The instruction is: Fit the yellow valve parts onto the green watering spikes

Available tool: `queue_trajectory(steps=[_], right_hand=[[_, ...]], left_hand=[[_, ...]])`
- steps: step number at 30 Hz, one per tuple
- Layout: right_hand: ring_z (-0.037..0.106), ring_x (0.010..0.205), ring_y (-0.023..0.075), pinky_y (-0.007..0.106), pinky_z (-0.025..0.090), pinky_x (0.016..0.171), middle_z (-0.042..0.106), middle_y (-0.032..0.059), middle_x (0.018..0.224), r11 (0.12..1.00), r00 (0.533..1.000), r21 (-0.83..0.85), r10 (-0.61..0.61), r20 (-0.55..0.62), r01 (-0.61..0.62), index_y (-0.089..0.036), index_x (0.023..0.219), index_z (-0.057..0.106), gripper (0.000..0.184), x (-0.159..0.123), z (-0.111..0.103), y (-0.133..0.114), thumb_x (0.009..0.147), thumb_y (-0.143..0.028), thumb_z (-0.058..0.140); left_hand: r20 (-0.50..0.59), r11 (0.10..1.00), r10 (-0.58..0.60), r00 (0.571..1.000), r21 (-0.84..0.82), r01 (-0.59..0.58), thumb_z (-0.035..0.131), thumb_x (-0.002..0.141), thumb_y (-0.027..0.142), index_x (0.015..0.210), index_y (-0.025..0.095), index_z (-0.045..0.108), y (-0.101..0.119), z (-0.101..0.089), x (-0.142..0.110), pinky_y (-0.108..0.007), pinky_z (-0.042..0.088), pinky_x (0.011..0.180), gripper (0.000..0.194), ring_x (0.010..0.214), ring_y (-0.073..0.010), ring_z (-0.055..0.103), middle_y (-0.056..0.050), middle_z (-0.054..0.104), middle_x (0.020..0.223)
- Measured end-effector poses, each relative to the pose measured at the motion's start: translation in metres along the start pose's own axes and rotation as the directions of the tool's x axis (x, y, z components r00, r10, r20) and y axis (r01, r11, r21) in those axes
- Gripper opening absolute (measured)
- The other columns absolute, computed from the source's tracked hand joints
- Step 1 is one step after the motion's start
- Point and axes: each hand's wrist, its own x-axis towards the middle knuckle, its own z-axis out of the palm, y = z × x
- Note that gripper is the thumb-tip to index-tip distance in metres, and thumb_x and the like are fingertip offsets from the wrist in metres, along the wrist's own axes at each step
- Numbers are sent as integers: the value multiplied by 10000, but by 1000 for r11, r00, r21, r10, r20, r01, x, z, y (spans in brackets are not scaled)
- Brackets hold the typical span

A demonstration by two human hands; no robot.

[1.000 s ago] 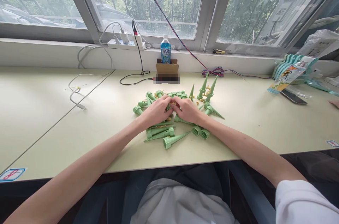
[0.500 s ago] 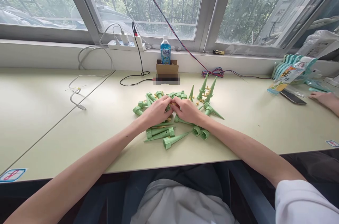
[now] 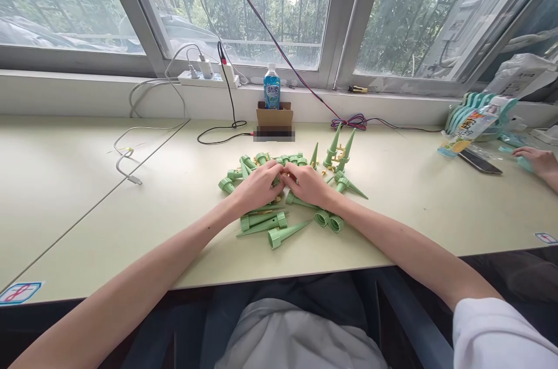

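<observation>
My left hand and my right hand meet over a pile of green plastic plant-watering spikes, fingertips pinched together. Whatever they hold between them is small and mostly covered by the fingers, so I cannot make it out. One loose green spike lies closest to the table's front edge. Beyond my right hand, two green spikes with yellow valves stand upright. Two spikes with hollow caps facing me rest under my right wrist. Small yellow pieces are scattered among the spikes.
A blue bottle stands in a small cardboard box behind the pile. Cables and a power strip run along the back. On the right are a phone, a drink pouch and another person's hand.
My hands stay pinched together in the same place, with only slight finger movement. The view has tilted slightly. At the right, the other person's hand has shifted and now touches something pale teal.
</observation>
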Motion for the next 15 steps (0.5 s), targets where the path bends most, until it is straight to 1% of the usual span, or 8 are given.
queue_trajectory(steps=[4,7,11,15], right_hand=[[526,591,152,249,368,596,648,21,723,1000,1000,7,-10,-16,10,-191,878,573,138,0,0,0,990,-240,507],[511,581,145,247,359,589,632,15,695,1000,1000,-3,5,-24,-5,-189,841,574,175,1,1,-1,990,-260,515],[459,543,126,241,325,565,591,-4,626,999,999,-25,18,-37,-19,-186,772,587,252,1,1,-1,995,-281,521],[432,520,109,235,298,548,574,-16,593,1000,999,-20,10,-47,-11,-179,762,621,269,1,0,-1,993,-285,533]], left_hand=[[4,1000,1,1000,-9,-1,470,918,225,892,191,534,1,-2,0,-342,477,721,77,793,-193,573,-62,560,959],[5,1000,4,1000,-18,-4,467,922,233,905,190,547,2,-3,0,-346,481,727,92,796,-195,578,-64,565,968],[7,1000,11,1000,-21,-11,469,926,242,926,192,561,2,-3,-1,-345,484,738,104,810,-197,581,-61,567,978],[15,1000,9,1000,-30,-8,475,920,235,930,188,557,2,-3,-1,-339,479,733,95,812,-193,576,-59,563,986]])
